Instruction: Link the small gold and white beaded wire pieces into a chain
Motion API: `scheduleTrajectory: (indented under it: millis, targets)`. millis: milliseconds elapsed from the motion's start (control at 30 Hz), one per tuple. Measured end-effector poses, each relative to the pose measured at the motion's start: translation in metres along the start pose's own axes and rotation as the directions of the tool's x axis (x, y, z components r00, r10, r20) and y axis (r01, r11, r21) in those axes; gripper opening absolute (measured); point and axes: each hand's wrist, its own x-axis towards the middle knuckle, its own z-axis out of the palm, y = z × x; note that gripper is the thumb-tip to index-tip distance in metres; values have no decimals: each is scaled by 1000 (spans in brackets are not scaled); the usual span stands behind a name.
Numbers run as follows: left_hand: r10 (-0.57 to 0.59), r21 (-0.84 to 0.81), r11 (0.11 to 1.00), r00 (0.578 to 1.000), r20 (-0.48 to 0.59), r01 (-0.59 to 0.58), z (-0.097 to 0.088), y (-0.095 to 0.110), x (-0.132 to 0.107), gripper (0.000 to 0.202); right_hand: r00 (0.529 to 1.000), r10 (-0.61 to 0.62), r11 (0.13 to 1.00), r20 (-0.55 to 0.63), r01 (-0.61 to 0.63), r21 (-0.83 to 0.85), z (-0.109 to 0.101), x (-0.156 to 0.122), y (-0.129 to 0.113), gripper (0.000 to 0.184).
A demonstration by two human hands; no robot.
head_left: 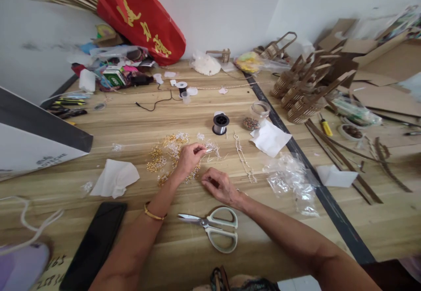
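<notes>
My left hand (189,160) reaches over a scatter of small gold and silver findings (158,158), its thumb and forefinger pinched at the near end of a small heap of thin silvery pins (213,149). Whatever sits between those fingertips is too small to name. My right hand (221,185) rests on the wood to the right of the findings, fingers curled in, and their inside is hidden. Below it lies a pair of scissors (208,227) with pale handles, blades pointing left. A beaded chain (241,159) is stretched out right of the pins.
A spool of wire (220,123) and a jar of beads (256,116) stand beyond my hands. Clear plastic bags (292,174) and white paper (271,137) lie right. Small woven baskets (296,93) cluster farther back. A black phone (95,242) lies near left.
</notes>
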Motion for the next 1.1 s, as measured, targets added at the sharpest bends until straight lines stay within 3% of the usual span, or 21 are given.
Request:
scheduleTrajectory:
  millis: [233,500,667,833,1100]
  targets:
    - [100,154,983,995,27,-103,-18,-1,-14,12,1000,-20,1000,9,20,-8,-1,0,-1,12]
    - [95,338,934,992,81,-117,-45,-13,-50,7,1000,-2,1000,21,2,-1,-1,-1,-2,12]
    - [176,442,860,961,212,-255,-46,-13,-68,12,1000,-6,1000,17,7,-16,0,-2,0,13]
    - [219,500,790,925,310,-355,-45,-12,-66,17,1000,-10,1000,10,10,-19,0,-2,0,13]
    - [229,520,761,911,343,-388,-45,-13,-61,17,1000,-12,1000,11,13,-26,0,-2,0,14]
